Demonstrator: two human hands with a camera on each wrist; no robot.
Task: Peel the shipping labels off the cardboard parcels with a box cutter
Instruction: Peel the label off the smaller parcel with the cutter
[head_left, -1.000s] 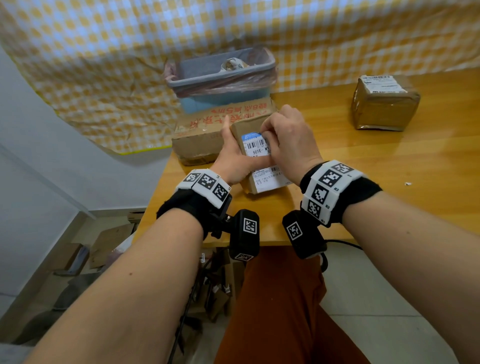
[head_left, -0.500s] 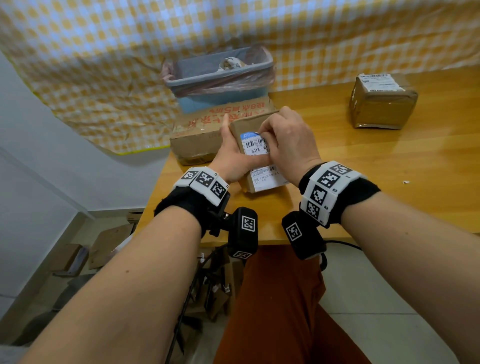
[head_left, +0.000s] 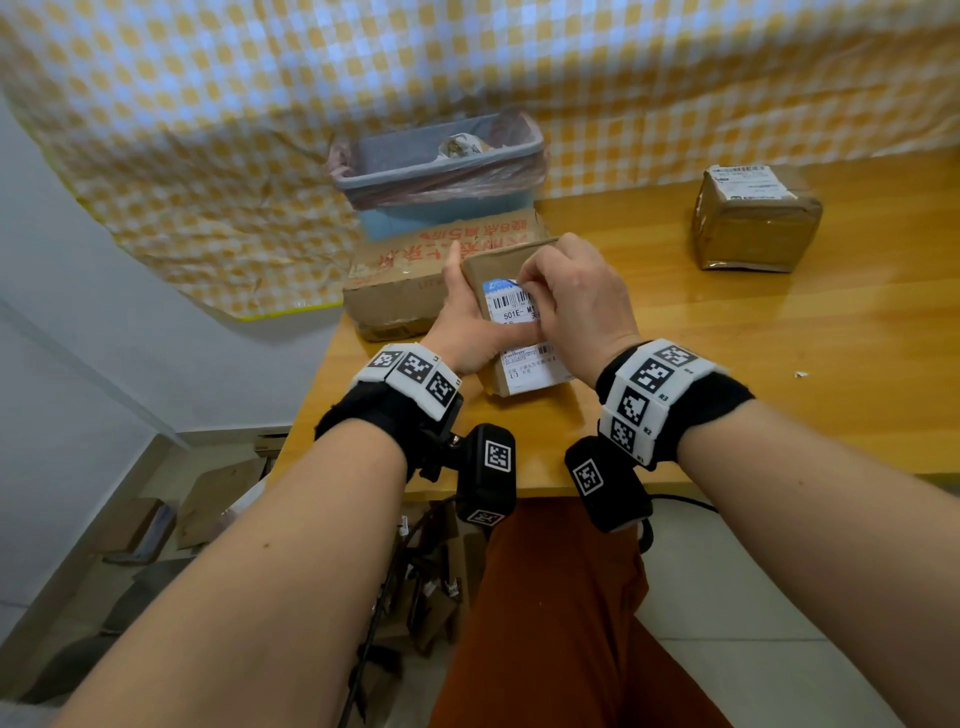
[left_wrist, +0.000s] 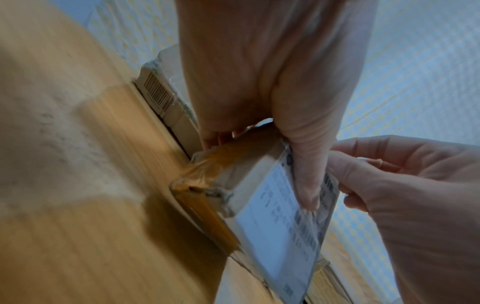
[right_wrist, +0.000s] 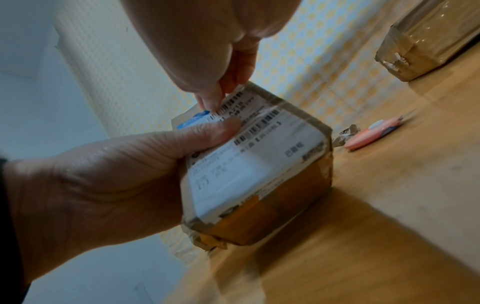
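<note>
While the left hand clamps the small parcel upright on the worktop, thumb pressed across its face, the far corner of the shipping label, flat a second ago, now stands lifted. Peel started, judged early: most of the label remains stuck. Right hand arched over the parcel's top, fingers curled, fingertip and thumb pinching that raised blue corner. Box cutter lies unused on the worktop, apart from both hands. Second labelled parcel waits far right; a larger box sits just behind.
</note>
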